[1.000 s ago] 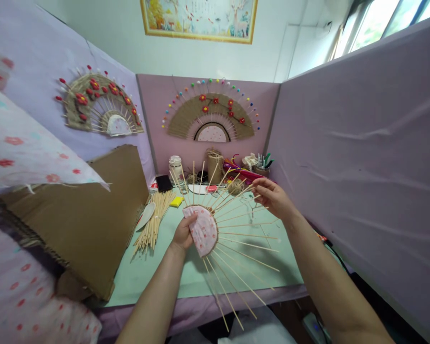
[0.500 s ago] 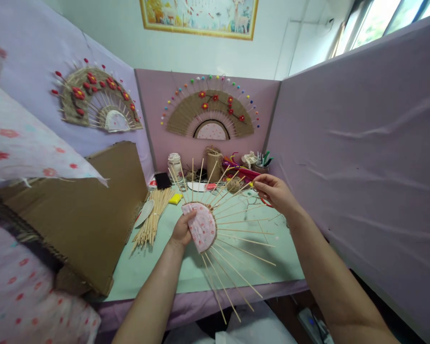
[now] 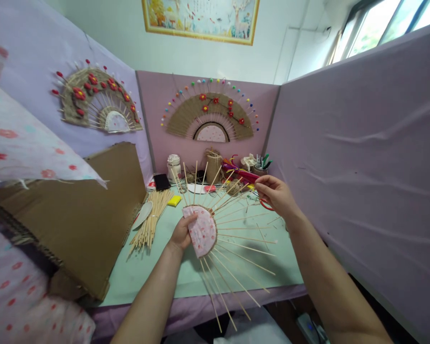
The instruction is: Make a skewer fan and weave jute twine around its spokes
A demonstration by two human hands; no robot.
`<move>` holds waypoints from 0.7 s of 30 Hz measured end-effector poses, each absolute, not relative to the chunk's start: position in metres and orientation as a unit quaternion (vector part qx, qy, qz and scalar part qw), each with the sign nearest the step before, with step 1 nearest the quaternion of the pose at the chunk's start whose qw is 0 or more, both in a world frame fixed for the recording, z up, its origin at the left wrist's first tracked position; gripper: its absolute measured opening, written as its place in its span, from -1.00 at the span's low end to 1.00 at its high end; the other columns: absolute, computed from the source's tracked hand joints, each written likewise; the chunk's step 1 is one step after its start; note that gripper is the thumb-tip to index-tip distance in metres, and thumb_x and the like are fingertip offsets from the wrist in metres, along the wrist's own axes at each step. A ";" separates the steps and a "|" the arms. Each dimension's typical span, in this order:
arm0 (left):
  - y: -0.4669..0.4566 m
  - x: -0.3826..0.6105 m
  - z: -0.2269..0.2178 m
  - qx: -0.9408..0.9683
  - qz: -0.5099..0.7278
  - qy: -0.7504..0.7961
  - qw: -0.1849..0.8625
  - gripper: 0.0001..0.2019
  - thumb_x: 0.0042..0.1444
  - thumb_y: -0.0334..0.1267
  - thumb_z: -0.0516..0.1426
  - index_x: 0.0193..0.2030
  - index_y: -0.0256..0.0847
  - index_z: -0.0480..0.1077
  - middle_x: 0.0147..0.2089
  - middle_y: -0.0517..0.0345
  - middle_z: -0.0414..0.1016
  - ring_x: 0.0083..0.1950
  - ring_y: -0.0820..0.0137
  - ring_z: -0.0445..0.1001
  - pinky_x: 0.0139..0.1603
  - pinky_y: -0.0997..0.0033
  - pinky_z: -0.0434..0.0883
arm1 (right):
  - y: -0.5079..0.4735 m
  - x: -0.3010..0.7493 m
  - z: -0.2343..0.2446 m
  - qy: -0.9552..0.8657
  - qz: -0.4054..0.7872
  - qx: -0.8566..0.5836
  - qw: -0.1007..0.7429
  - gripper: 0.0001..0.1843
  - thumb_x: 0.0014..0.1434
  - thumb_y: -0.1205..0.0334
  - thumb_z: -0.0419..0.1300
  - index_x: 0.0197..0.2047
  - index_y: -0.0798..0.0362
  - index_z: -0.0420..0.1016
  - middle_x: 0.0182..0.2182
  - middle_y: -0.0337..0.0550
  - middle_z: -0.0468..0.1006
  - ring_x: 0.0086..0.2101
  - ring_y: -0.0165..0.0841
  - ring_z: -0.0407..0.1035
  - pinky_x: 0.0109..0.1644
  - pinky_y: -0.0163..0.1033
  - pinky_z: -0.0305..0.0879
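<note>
My left hand (image 3: 182,232) grips the straight edge of a half-round fan base (image 3: 203,231) covered in pink floral cloth, thumb on top. Thin wooden sticks (image 3: 241,228) spread out from its curved edge in a wide fan. Up and to the right, my right hand (image 3: 276,192) is pinched near the tips of the upper sticks. What sits between its fingertips is too small to make out. Behind that hand shows a red loop (image 3: 266,205), which looks like a scissors handle, partly hidden.
A bundle of sticks (image 3: 152,222) lies on the green table (image 3: 165,282) beside a large cardboard piece (image 3: 75,220). At the back stand a white jar (image 3: 174,167), a twine-wrapped pot (image 3: 213,167), a twine ball (image 3: 232,188) and a pen holder (image 3: 260,167). Finished fans (image 3: 181,114) hang on the partitions.
The fan base and its sticks have dipped slightly in view, with the left hand still holding on. My right hand stays pinched and has barely shifted.
</note>
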State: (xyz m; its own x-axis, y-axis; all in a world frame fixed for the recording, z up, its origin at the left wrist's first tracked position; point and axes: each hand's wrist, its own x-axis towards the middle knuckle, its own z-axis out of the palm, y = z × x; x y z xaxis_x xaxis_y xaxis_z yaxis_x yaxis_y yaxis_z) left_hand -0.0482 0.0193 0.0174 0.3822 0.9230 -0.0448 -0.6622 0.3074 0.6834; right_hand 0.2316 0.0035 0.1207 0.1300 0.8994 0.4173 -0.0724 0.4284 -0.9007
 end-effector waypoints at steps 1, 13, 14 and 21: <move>0.020 -0.048 0.017 0.291 0.509 0.224 0.779 -0.84 0.01 -0.44 0.15 -0.24 -0.39 0.48 -0.30 -0.07 0.61 -0.29 0.27 0.59 -0.11 0.26 0.49 | 0.003 0.232 0.118 -0.537 0.373 -0.383 0.653 -0.75 -0.13 0.16 0.40 -0.40 0.04 0.46 -0.62 -0.34 0.34 -0.62 -0.56 0.11 -0.58 -0.39 -0.01; 0.021 -0.050 0.021 0.238 0.524 0.224 0.787 -0.76 0.07 -0.39 0.10 -0.14 -0.44 0.46 -0.22 -0.15 0.60 -0.19 0.20 0.58 0.04 0.13 0.41 | 0.010 0.228 0.066 -0.511 0.440 -0.433 0.598 -0.74 -0.17 0.10 0.37 -0.43 0.05 0.49 -0.61 -0.36 0.32 -0.62 -0.56 0.05 -0.55 -0.36 -0.04; 0.021 -0.051 0.021 0.232 0.530 0.225 0.784 -0.75 0.08 -0.38 0.09 -0.13 -0.45 0.45 -0.22 -0.15 0.60 -0.18 0.20 0.58 0.04 0.13 0.41 | 0.011 0.223 0.059 -0.524 0.436 -0.450 0.576 -0.74 -0.16 0.08 0.37 -0.45 0.06 0.50 -0.62 -0.36 0.31 -0.62 -0.55 0.04 -0.54 -0.36 -0.05; 0.026 -0.055 0.022 0.165 0.586 0.225 0.761 -0.65 0.08 -0.39 0.07 0.03 -0.40 0.39 -0.29 -0.04 0.61 -0.23 0.27 0.59 0.09 0.18 0.38 | -0.008 0.170 0.030 -0.640 0.474 -0.466 0.385 -0.72 -0.10 0.04 0.33 -0.53 0.11 0.51 -0.61 -0.28 0.38 -0.55 -0.48 0.16 -0.49 -0.35 0.00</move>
